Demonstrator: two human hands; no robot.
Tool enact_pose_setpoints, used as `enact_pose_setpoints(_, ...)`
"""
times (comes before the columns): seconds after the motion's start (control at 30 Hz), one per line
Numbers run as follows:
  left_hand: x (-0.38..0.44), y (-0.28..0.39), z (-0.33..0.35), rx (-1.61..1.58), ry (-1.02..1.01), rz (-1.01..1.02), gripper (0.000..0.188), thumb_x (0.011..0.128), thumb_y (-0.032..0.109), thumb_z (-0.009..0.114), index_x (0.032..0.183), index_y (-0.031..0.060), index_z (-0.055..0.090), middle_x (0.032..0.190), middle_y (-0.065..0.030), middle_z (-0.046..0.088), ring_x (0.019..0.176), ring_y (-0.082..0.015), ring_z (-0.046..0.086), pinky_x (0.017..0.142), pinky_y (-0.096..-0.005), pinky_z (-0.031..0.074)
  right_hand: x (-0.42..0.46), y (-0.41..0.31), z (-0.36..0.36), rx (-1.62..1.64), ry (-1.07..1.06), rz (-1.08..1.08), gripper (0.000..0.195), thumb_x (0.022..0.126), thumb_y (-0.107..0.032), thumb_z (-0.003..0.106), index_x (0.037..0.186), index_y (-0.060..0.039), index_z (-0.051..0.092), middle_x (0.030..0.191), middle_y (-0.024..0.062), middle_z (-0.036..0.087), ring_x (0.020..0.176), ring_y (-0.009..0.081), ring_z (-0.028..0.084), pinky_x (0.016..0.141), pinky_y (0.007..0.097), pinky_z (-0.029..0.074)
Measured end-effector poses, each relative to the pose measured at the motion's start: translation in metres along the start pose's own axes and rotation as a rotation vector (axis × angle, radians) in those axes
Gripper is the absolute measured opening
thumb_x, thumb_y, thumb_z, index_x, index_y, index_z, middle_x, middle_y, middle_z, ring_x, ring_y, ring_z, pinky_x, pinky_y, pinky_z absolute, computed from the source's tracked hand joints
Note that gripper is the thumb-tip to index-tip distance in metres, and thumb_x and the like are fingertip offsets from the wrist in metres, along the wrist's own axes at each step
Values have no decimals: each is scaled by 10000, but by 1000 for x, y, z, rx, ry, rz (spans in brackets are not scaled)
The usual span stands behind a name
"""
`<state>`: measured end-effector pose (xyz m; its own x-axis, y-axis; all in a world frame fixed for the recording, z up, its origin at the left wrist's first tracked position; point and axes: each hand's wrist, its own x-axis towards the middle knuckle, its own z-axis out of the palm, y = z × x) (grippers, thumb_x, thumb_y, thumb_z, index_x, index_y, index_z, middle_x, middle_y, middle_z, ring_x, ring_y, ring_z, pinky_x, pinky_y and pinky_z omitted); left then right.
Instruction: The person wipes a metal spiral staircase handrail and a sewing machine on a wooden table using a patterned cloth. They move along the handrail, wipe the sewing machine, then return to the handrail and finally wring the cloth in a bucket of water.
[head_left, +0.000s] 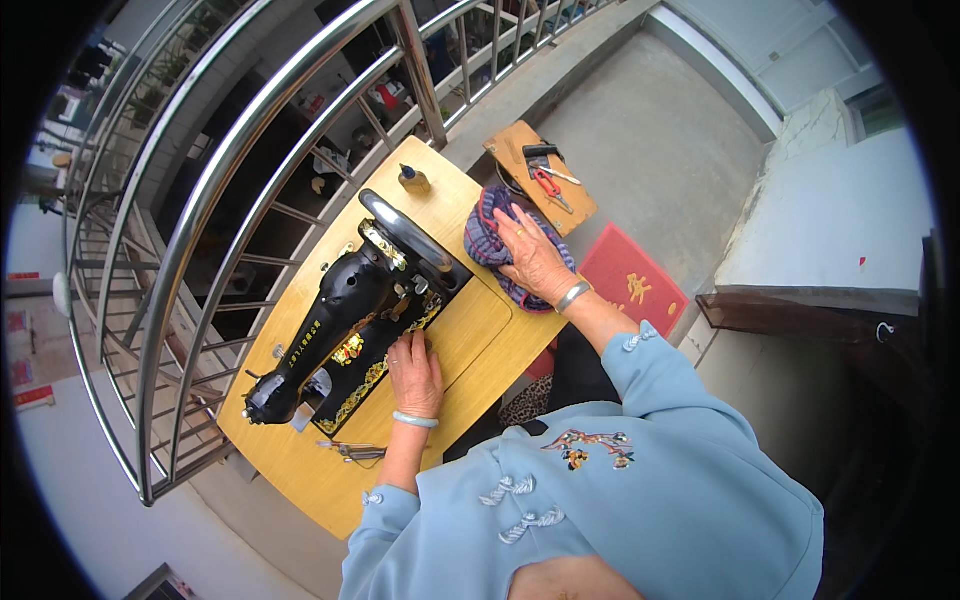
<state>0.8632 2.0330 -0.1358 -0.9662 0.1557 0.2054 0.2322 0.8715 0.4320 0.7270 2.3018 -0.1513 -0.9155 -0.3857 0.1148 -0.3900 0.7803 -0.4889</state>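
A black sewing machine (337, 322) with gold floral decoration stands on a yellow wooden table (300, 487). My left hand (416, 375) rests on the front edge of its bed, fingers slightly spread, holding nothing visible. My right hand (529, 251) lies flat, fingers apart, on a bundle of purple-grey patterned fabric (487, 232) with red edging at the table's right end. The machine's black handwheel (412, 236) is between the hands and the railing. Near my left wrist, small metal tools (356, 451), perhaps thread snips, lie on the tabletop.
A small bottle (414, 180) with a dark cap stands at the table's far end. Beyond the fabric, a wooden board (525, 161) carries red-handled scissors (551, 189) and other tools. A curved metal railing (247, 135) borders the table; a red mat (634, 281) lies on the floor.
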Motion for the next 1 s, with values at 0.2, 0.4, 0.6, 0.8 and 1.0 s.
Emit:
enact_pose_setpoints(0.2,7,78,10,-1,-59,-110,530,831,-42,639,1340,-48,491,1317,-233,532,1196,-431,511,1057,-497,420,-56,6,-35,203,-327,-255,771,630,-92,864,1327,-14,546,1564,142,397,1485,371,301,1221,510,284)
enact_pose_setpoints(0.4,145,126,69,-245,321,-357,700,943,64,632,1526,-56,265,1508,-289,383,1349,-439,450,1135,-454,374,29,30,-8,330,-218,-459,671,690,-84,800,1319,-30,573,1476,152,505,1464,370,333,1214,489,299)
enact_pose_setpoints(0.6,248,72,113,-157,649,-741,904,859,185,768,1522,-83,215,1526,-320,328,1415,-451,352,1204,-465,264,46,36,-10,409,-323,-491,742,674,-106,827,1359,-53,547,1454,158,505,1449,389,337,1213,504,292)
enact_pose_setpoints(0.8,274,41,118,-250,627,-861,715,828,145,778,1400,-54,399,1241,-273,555,1194,-427,500,1047,-476,396,53,31,-27,365,-382,-508,822,645,-114,862,1375,-22,495,1450,176,486,1404,410,381,1198,515,312)
enact_pose_setpoints(1.0,258,70,112,-353,619,-709,574,829,74,760,1315,-30,475,1102,-238,592,1015,-393,567,901,-456,476,47,37,-29,338,-404,-529,805,624,-106,869,1349,-23,530,1412,182,516,1387,406,401,1190,505,321)
